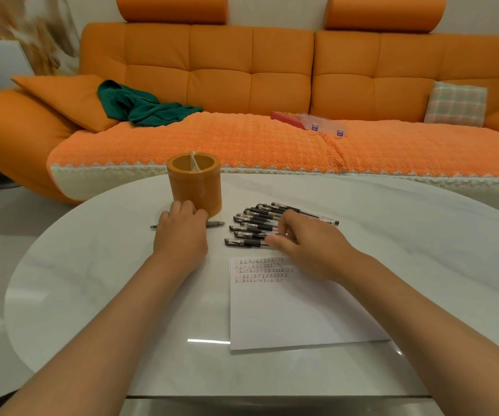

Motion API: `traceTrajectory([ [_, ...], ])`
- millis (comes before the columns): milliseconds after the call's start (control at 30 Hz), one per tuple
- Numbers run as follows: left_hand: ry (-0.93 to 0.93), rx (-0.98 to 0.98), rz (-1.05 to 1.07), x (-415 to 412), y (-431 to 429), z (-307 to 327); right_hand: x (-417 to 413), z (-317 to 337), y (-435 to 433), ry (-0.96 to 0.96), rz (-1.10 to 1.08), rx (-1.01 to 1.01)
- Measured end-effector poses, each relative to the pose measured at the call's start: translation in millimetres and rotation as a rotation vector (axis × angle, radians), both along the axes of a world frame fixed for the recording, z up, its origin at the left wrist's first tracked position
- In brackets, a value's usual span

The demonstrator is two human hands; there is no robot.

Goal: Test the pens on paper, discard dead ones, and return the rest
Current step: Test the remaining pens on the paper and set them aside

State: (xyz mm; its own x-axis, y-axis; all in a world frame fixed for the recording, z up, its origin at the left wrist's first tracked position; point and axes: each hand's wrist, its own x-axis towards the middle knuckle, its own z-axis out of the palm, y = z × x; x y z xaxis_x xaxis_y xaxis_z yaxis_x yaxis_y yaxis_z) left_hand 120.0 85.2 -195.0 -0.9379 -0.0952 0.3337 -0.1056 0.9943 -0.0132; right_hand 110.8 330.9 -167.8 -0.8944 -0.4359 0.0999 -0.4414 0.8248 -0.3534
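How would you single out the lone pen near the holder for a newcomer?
On the white oval table, find the orange pen holder. Right in front of it a single pen lies crosswise, partly under the left hand. Unlike the row of pens to its right, it lies alone.
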Motion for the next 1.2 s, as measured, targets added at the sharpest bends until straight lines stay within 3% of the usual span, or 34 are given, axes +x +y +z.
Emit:
traceTrajectory([
  [200,0.005,0.082,-0.065,0.2,1.3,1.4,-6.9,-1.0,6.9,-0.070,0.128,-0.105],
  [400,0.035,0.043,-0.084,1.3,-0.4,2.5,0.1,-6.2,3.7,0.074,0.251,-0.061],
  [700,0.099,0.171,-0.195,7.4,15.8,16.6,-5.6,-13.9,5.2,0.301,0.161,-0.021],
  [833,0.112,0.290,-0.280,11.4,28.1,19.0,-7.3,-13.0,4.8,0.297,0.114,-0.003],
  [967,0.054,0.584,-0.330,15.8,41.8,22.7,-4.8,-10.0,2.1,0.288,0.065,-0.114],
  [1100,0.028,1.103,-0.272,19.2,53.7,34.9,1.7,-2.6,0.0,0.327,0.133,-0.284],
  [1200,-0.068,1.546,-0.192,21.1,55.7,46.3,7.3,2.7,-0.7,0.474,0.265,-0.176],
])
